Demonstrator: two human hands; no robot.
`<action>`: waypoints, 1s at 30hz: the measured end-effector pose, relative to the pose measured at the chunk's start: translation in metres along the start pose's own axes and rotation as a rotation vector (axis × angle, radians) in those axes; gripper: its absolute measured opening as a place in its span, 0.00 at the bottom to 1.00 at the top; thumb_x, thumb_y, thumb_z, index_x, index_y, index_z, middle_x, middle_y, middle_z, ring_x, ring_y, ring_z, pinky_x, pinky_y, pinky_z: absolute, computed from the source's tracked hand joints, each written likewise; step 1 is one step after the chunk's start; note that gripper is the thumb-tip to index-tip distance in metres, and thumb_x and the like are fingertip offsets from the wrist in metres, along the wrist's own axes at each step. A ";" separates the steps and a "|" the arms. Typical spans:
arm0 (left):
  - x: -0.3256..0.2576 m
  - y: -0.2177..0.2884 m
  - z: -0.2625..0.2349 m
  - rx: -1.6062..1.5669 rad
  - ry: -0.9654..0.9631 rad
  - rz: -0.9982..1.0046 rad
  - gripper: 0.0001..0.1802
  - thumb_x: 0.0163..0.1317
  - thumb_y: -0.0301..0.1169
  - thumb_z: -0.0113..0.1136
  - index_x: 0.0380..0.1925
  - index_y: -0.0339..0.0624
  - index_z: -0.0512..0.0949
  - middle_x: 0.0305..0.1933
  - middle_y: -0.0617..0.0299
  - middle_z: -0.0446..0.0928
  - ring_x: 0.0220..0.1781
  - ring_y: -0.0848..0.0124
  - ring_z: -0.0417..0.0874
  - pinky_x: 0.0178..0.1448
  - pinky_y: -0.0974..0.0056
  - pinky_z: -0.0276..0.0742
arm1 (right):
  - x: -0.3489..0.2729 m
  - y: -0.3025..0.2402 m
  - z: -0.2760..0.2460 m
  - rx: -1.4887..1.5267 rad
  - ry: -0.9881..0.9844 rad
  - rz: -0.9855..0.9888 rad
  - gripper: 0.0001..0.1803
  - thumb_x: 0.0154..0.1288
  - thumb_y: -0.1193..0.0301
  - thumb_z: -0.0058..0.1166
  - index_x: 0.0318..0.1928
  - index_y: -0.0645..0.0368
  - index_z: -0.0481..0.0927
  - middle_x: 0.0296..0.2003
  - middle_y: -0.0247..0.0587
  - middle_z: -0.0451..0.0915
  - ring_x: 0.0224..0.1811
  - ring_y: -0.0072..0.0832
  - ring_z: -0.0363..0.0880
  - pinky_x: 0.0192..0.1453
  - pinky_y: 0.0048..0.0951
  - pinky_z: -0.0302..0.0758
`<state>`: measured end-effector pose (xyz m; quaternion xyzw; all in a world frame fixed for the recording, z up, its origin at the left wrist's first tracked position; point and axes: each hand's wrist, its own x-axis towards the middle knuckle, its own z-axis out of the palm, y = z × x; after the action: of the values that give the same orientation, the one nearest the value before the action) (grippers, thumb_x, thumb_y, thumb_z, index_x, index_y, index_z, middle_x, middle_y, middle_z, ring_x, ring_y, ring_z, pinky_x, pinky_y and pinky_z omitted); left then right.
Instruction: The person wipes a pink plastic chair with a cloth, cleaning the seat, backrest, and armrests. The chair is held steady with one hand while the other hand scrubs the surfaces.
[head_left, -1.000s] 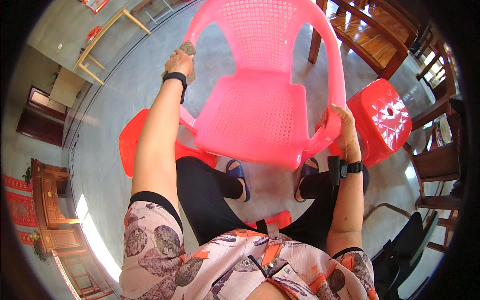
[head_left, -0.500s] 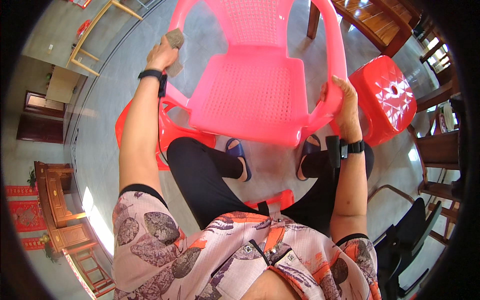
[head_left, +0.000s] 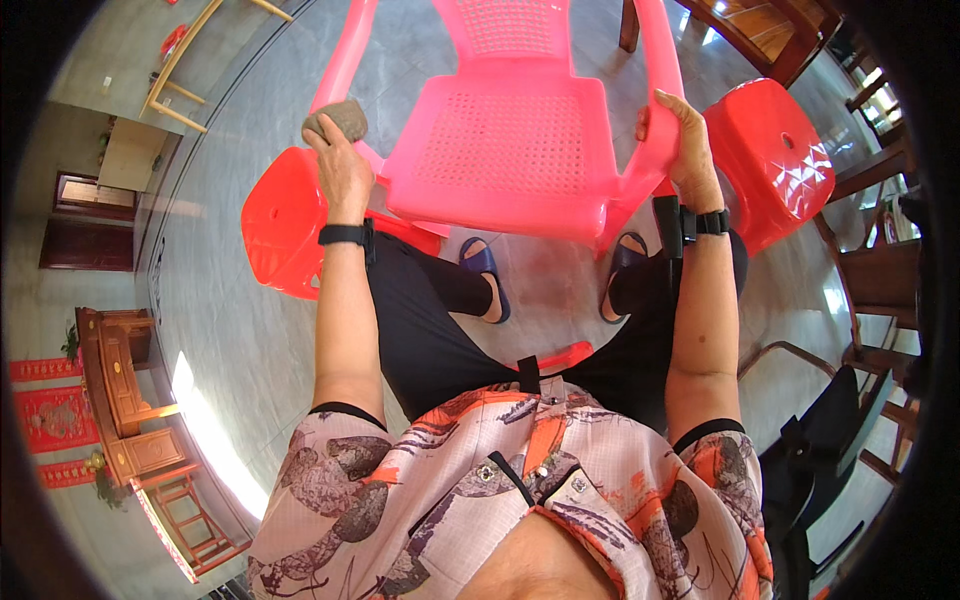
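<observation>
A pink plastic armchair [head_left: 500,140] faces me, its perforated seat close to my knees. My left hand [head_left: 343,170] is closed on a greyish-brown cloth [head_left: 340,121], which lies against the front bend of the chair's left armrest [head_left: 345,55]. Part of the cloth is hidden under my fingers. On the other side, my right hand [head_left: 687,145] wraps round the front of the right armrest [head_left: 655,150], its fingertips showing on the inner side.
Red plastic stools stand on both sides, one at left [head_left: 280,225] and one at right [head_left: 765,150]. A wooden table [head_left: 770,35] is at the far right. Beside my right elbow is a black folding chair [head_left: 820,440]. Under me shows a red seat edge [head_left: 565,355].
My left hand has slid the cloth back toward me along the left armrest. The chair appears slightly higher in view; my right hand keeps its grip.
</observation>
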<state>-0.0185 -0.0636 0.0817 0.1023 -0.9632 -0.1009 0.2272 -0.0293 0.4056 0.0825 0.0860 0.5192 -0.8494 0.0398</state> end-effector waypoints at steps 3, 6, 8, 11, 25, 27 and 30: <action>-0.024 0.002 0.000 0.085 -0.015 0.118 0.38 0.61 0.20 0.57 0.73 0.31 0.60 0.77 0.24 0.52 0.69 0.34 0.71 0.64 0.45 0.79 | 0.003 0.001 -0.003 0.010 -0.003 0.018 0.17 0.67 0.59 0.59 0.42 0.61 0.76 0.29 0.43 0.81 0.28 0.32 0.80 0.35 0.32 0.76; -0.056 -0.001 0.019 0.026 -0.074 0.078 0.35 0.63 0.25 0.59 0.72 0.34 0.64 0.74 0.28 0.59 0.68 0.34 0.72 0.67 0.45 0.75 | 0.003 0.002 -0.003 0.046 -0.024 0.021 0.17 0.67 0.59 0.60 0.42 0.61 0.76 0.29 0.43 0.81 0.29 0.32 0.80 0.35 0.32 0.76; -0.073 -0.002 0.040 0.028 -0.223 0.080 0.35 0.65 0.28 0.59 0.72 0.34 0.64 0.75 0.29 0.59 0.70 0.33 0.70 0.71 0.43 0.71 | 0.002 0.001 -0.002 0.056 -0.025 0.020 0.17 0.66 0.60 0.61 0.41 0.62 0.77 0.30 0.44 0.82 0.29 0.33 0.80 0.37 0.32 0.77; -0.098 0.007 0.064 0.163 -0.367 0.063 0.32 0.68 0.33 0.57 0.70 0.33 0.66 0.72 0.31 0.63 0.70 0.34 0.67 0.72 0.41 0.67 | 0.000 -0.001 -0.002 0.044 -0.014 0.020 0.17 0.66 0.62 0.63 0.41 0.65 0.78 0.30 0.45 0.82 0.29 0.34 0.79 0.40 0.33 0.78; -0.042 -0.001 0.093 0.167 -0.644 0.302 0.27 0.73 0.37 0.51 0.68 0.34 0.70 0.72 0.36 0.69 0.73 0.36 0.68 0.76 0.45 0.65 | -0.003 -0.002 0.002 -0.008 -0.021 0.021 0.19 0.67 0.58 0.61 0.37 0.66 0.79 0.29 0.42 0.81 0.29 0.31 0.79 0.41 0.31 0.77; -0.018 -0.004 0.110 0.142 -0.742 0.286 0.27 0.73 0.33 0.47 0.69 0.35 0.67 0.76 0.39 0.64 0.78 0.37 0.61 0.78 0.44 0.63 | -0.005 -0.005 0.003 -0.017 -0.019 0.046 0.19 0.67 0.58 0.61 0.37 0.65 0.79 0.28 0.41 0.81 0.29 0.31 0.79 0.42 0.31 0.77; 0.010 0.002 0.135 0.203 -0.764 0.342 0.28 0.75 0.33 0.48 0.72 0.37 0.63 0.80 0.41 0.58 0.81 0.40 0.55 0.79 0.45 0.61 | -0.007 -0.006 0.005 -0.044 -0.026 0.055 0.18 0.66 0.59 0.60 0.35 0.64 0.79 0.28 0.42 0.80 0.29 0.31 0.79 0.41 0.31 0.77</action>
<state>-0.0890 -0.0436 -0.0319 -0.0817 -0.9863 0.0030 -0.1435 -0.0236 0.4037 0.0917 0.0881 0.5348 -0.8373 0.0721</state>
